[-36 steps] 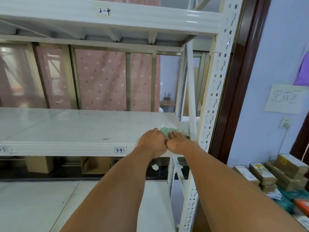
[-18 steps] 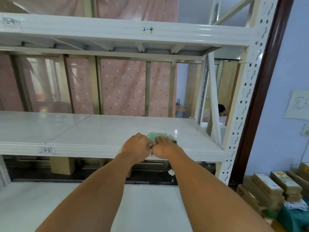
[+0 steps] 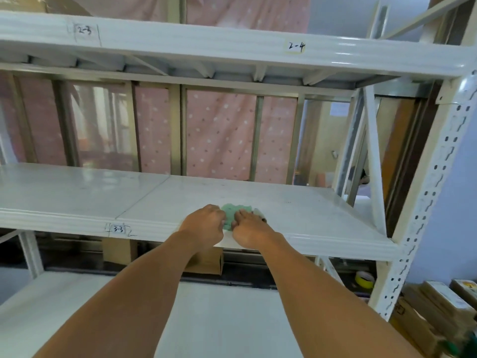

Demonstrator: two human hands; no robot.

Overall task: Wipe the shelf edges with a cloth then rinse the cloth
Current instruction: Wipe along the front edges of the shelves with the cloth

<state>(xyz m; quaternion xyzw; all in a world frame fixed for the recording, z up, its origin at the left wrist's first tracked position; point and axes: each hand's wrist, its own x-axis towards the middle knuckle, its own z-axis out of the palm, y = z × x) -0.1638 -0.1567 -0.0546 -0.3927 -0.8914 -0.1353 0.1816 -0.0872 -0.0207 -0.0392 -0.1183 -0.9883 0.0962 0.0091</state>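
Observation:
A pale green cloth (image 3: pixel 232 211) lies bunched on the front lip of the middle white metal shelf (image 3: pixel 322 215), mostly covered by my hands. My left hand (image 3: pixel 205 224) and my right hand (image 3: pixel 249 228) sit side by side on the shelf's front edge, fingers curled over the cloth and pressing it down. The front edge (image 3: pixel 64 218) runs left to a handwritten label "3-3" (image 3: pixel 118 229). How far the cloth hangs over the edge is hidden under my palms.
An upper shelf beam (image 3: pixel 232 47) marked "2-3" and "2-4" runs overhead. A perforated upright post (image 3: pixel 423 202) stands at the right. A lower shelf (image 3: pixel 206 319) is below my arms. Cardboard boxes (image 3: pixel 436 308) sit on the floor at right, a yellow tape roll (image 3: pixel 364 279) nearby.
Both hands and the cloth have slid left along the shelf's front edge, away from the right upright post. The "3-3" label has come into view on the left.

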